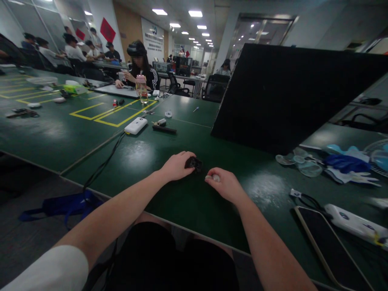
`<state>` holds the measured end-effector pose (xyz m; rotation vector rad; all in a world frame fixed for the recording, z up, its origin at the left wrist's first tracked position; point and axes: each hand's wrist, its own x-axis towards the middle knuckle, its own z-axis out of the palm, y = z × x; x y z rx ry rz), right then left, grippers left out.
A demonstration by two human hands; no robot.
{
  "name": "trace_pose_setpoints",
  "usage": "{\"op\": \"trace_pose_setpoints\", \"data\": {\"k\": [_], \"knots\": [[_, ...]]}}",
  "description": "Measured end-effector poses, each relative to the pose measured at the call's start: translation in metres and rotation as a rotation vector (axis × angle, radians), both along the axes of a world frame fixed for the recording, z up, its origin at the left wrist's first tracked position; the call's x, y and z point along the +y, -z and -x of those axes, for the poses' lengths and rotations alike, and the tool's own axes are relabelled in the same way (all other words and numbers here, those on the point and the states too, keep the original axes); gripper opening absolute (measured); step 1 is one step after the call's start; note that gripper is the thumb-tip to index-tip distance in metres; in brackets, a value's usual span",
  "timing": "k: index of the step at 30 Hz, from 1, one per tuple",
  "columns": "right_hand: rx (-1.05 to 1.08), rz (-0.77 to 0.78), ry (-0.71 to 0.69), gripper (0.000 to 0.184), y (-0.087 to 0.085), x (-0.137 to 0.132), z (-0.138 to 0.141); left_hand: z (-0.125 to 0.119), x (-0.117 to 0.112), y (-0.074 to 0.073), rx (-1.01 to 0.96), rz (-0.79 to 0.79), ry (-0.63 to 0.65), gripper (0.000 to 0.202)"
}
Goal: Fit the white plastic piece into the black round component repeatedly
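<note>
My left hand [178, 165] is closed on a small black object [195, 163] just above the green table [182, 210]. The object looks hollow or notched on its right side, but its kind is too small to make out. A short gap to the right, my right hand [226, 185] pinches a small, pale, rounded piece [216, 178] between thumb and fingers. Part of that piece is hidden by the fingers. The two hands are apart, and the things they hold do not touch.
A large black panel [281, 97] leans at right. Beyond the hands lie a white power bank [136, 126] and a dark bar [164, 129]. A phone [330, 246], gloves [348, 163] and a clear fan [300, 159] are rightward. A person [142, 68] sits across.
</note>
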<state>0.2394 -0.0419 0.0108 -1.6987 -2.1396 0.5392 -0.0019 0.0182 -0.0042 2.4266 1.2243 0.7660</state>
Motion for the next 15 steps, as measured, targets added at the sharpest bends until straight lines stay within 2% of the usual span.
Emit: {"op": "trace_pose_setpoints", "data": {"k": [5,10,15], "knots": [[0.096,-0.129,0.065,0.023,-0.007,-0.005,0.007,-0.005,-0.004,-0.001,0.008,0.015,0.063,0.042],[0.077,-0.323,-0.077,0.014,-0.006,-0.006,0.018,-0.012,-0.012,-0.005,0.023,0.028,0.163,0.043],[-0.072,-0.373,-0.165,0.023,-0.005,-0.004,0.02,-0.012,-0.014,-0.008,0.02,0.042,0.213,0.044]]}}
